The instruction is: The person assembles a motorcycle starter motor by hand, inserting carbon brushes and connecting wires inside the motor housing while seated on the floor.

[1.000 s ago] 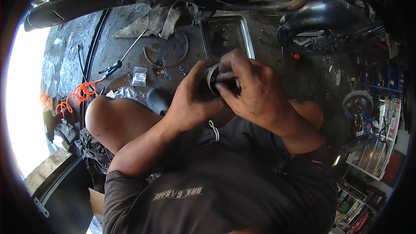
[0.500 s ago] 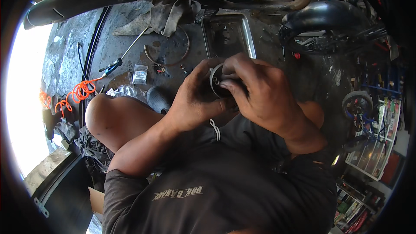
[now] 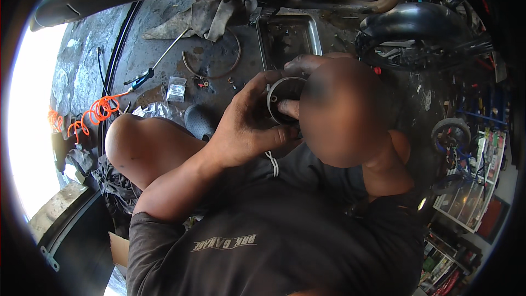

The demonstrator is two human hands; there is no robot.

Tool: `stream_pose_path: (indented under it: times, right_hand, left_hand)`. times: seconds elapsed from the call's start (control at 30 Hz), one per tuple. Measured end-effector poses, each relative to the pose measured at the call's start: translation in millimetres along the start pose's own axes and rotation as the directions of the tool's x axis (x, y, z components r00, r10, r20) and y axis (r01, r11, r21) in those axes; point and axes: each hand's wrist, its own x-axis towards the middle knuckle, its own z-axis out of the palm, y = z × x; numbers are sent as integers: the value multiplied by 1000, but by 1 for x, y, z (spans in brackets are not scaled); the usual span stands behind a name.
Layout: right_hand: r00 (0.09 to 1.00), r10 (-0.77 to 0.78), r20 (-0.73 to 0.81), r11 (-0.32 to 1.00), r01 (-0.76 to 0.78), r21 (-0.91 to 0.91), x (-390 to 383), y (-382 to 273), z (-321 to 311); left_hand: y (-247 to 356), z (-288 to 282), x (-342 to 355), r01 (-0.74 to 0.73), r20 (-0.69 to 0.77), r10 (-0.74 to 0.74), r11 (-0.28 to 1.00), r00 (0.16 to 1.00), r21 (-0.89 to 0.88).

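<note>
In front of my lap I hold a round, hollow metal part [image 3: 280, 92] with a bright rim and a dark inside; its open mouth faces up at a tilt. My left hand [image 3: 241, 126] is closed around its left side, fingers behind and thumb along the near side. At its right is my right hand [image 3: 345, 115], largely smeared by a blur. One digit of it reaches down into the mouth, and another finger lies past the far rim. Whether it pinches anything small inside is hidden.
Beyond my hands lies a metal tray [image 3: 316, 38] with dark liquid. Left of it are a grey rag [image 3: 205, 16], a curved hose [image 3: 239, 55], a small clear packet [image 3: 176, 89] and an air blow gun [image 3: 142, 79] on an orange coiled hose [image 3: 101, 111]. A black fender [image 3: 411, 22] stands right.
My right hand has turned and shifted over the metal part, with one digit now inside its mouth and another finger stretched past the far rim. My left hand keeps its hold.
</note>
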Motion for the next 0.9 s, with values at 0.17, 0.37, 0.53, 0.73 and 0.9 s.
stream_pose_path:
  times: [0.17,0.37,0.53,0.73,0.9]
  right_hand:
    - [999,18,33,1000,-19,9,0,0,2]
    - [995,96,-33,995,-96,7,2,-3,-14]
    - [930,78,-359,997,-78,14,3,19,-5]
    - [846,482,-229,876,-459,147,-16,65,34]
    - [794,448,411,862,-506,37,-32,105,160]
  left_hand:
    - [-2,1,0,-3,-3,3,1000,1000,-6]
    - [3,4,-1,-2,17,3,997,1000,-78]
    - [7,-4,-4,-44,4,44,998,999,49]
    - [38,-29,-13,-265,-258,254,964,932,-9]
    - [70,-49,-18,-291,-384,391,910,836,294]
